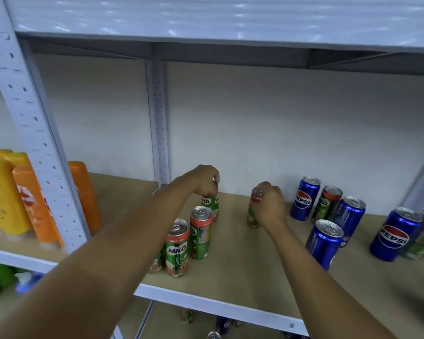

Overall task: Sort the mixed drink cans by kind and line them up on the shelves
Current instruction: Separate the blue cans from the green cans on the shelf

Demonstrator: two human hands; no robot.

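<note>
On the wooden shelf (230, 265) slim green Milo cans stand in a row at the left: one at the front (177, 248), one behind it (200, 233), and a rear one (210, 203) that my left hand (203, 179) grips by the top. My right hand (268, 204) is closed around another Milo can (251, 214) further right, upright on the shelf. Blue Pepsi cans stand to the right: one at the back (304, 199), one in front (324, 243), another (350, 216) and one far right (395, 234). More Milo cans (327, 203) are mixed among them.
Yellow and orange bottles (22, 196) fill the neighbouring bay on the left, behind a white perforated upright (34, 133). A white shelf (230, 20) hangs overhead. Some cans (187, 315) stand on the shelf below. Bare wood lies between the two can groups.
</note>
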